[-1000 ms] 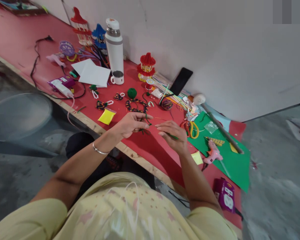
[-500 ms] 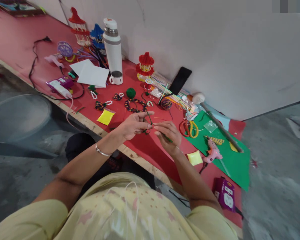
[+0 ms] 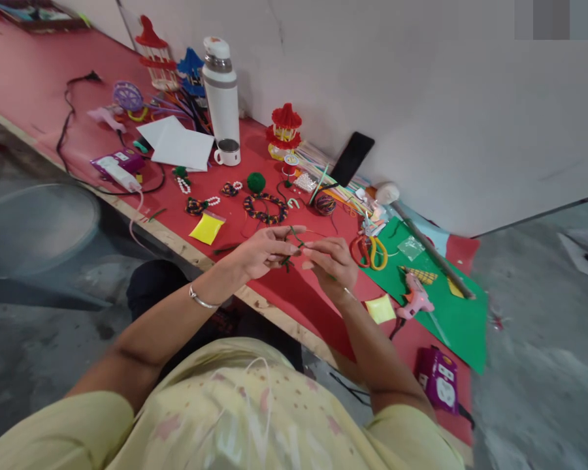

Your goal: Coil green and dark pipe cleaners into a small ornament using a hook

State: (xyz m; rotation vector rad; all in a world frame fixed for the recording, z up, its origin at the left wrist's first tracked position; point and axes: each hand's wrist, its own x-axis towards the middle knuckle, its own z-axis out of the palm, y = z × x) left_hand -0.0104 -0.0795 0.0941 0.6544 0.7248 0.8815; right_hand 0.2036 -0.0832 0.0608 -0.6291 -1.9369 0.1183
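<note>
Green yarn (image 3: 296, 237) is strung between a person's two bare hands, just above a red tabletop (image 3: 294, 303) and close to its wooden front edge, seen from the wearer's own head. The left hand (image 3: 264, 251), with a silver bangle (image 3: 203, 299) on its wrist, pinches the yarn between thumb and fingers, its index finger reaching out straight with the strand crossing near the tip; a small tangle of the same green shows below the thumb. The right hand (image 3: 334, 261) comes in from the other side, thumb and fingertips drawn together where the strand ends, almost meeting the left thumb; what exactly lies between them is too small to tell. Just beyond the left hand rests a dark, multicoloured braided ring (image 3: 248, 205), with a green ball (image 3: 256, 182) behind it and a bright yellow packet (image 3: 208, 228) to its left. Farther back lie a striped yarn ball (image 3: 325, 204), white beads (image 3: 304, 183) and a black phone (image 3: 353, 158) leaning against the wall. Near the right hand are scissors (image 3: 371, 241) with one orange and one yellow handle, then a pink glue gun (image 3: 416, 297) on a green sheet (image 3: 463, 333). Toward the back left, a white flask (image 3: 221, 98) stands upright behind a small cup (image 3: 229, 155).
</note>
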